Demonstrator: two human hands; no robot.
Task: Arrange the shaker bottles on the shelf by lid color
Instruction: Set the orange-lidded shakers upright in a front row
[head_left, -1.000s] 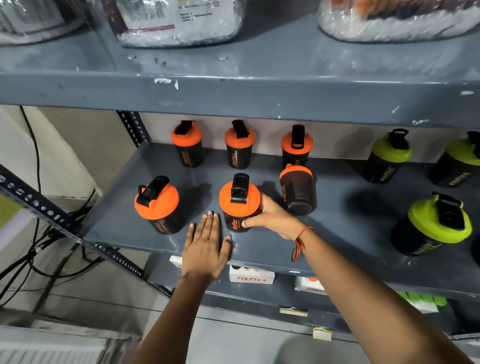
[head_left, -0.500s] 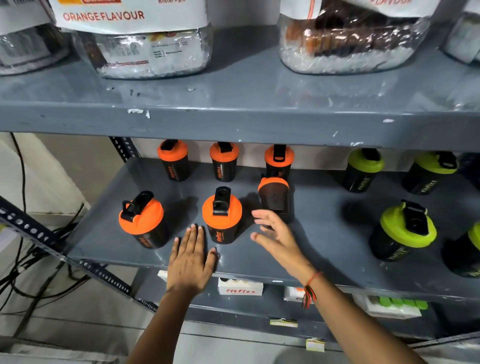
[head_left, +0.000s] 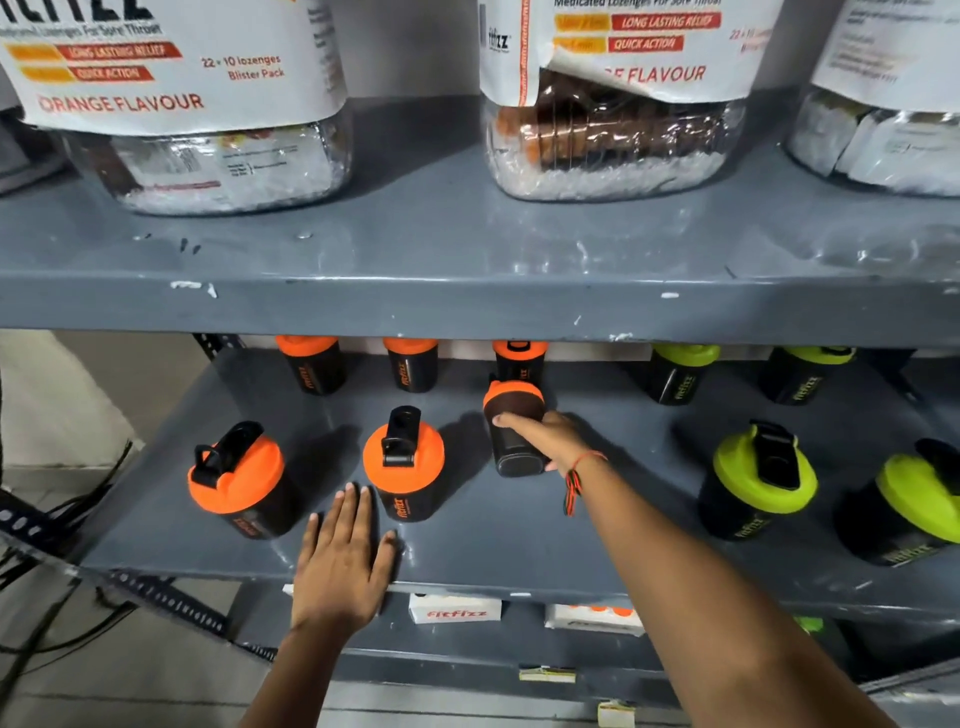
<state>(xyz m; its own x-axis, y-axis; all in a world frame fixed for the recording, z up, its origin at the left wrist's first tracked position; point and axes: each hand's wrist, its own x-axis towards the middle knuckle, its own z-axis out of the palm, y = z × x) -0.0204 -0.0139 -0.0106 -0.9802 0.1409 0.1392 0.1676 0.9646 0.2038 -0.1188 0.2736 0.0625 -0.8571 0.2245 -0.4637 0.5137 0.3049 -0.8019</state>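
My right hand (head_left: 545, 441) grip wraps the tilted orange-lid shaker (head_left: 511, 426), its lid leaning away from me; left hand (head_left: 343, 561) flat, fingers spread, on shelf (head_left: 519, 545).

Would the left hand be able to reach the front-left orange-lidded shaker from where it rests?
Probably yes: the left hand lies flat on the shelf just right of that shaker, with nothing between them.

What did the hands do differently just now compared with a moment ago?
The right hand let go of the front middle orange-lid shaker, opened, then reached back and took hold of the tilted orange-lid shaker behind it. The left hand stayed flat on the shelf; the other bottles stayed put.
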